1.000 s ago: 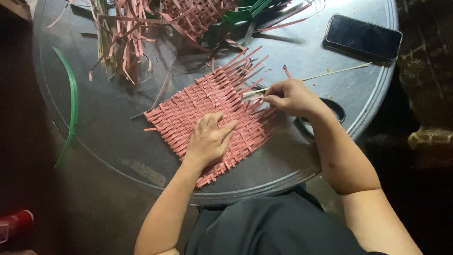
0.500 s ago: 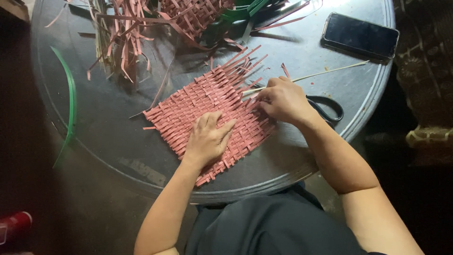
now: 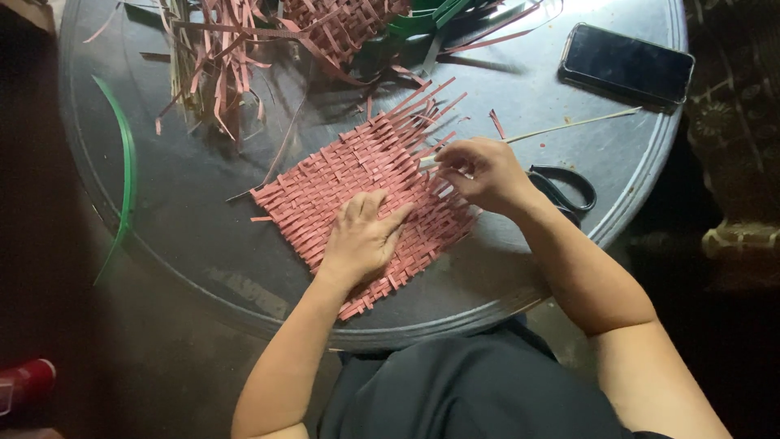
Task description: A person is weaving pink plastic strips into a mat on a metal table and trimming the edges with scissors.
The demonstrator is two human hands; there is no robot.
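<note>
The left hand (image 3: 363,236) lay flat, fingers spread open, pressing the pink woven mat (image 3: 357,183) against the round grey table (image 3: 203,268); the right hand (image 3: 483,172) pinched a pale strip (image 3: 569,124) at the mat's right edge, fingers closed on it; black scissors (image 3: 565,189) lay just beside that wrist; a dark phone (image 3: 627,65) sat further off.

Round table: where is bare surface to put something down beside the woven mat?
Bare: between the green strip and the woven mat, and the table near its front rim. Crowded: the strip pile at the back, and phone, scissors on the right.
</note>
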